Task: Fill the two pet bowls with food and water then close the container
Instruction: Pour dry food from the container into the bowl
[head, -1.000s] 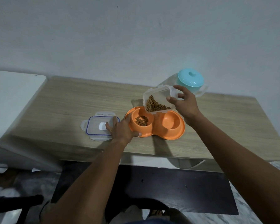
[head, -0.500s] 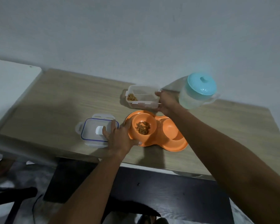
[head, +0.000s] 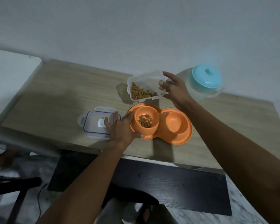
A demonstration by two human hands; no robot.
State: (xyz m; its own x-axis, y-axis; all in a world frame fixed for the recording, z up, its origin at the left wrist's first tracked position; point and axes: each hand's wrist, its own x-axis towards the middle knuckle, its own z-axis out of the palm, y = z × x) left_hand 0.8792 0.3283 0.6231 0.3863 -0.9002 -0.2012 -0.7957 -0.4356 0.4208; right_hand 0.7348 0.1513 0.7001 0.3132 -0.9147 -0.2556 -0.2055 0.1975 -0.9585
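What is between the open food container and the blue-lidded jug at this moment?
The right hand, fingers spread, is at the right end of the food container. The jug stands just beyond it. This shows in the head view.

Pale grey-white wall point(head: 136, 29) fills upper half; dim, even light. Light wood-grain table point(head: 63, 97) set against wall, soft shadows across top. White flat-topped furniture point(head: 11, 70) just beside table's left end. Dark wood-grain panel point(head: 168, 183) below table's near edge. Grey-white marbled floor point(head: 242, 212) at bottom right. Dark chair frame point(head: 14, 183) at lower left, thin black cable point(head: 39, 201) trailing near it.
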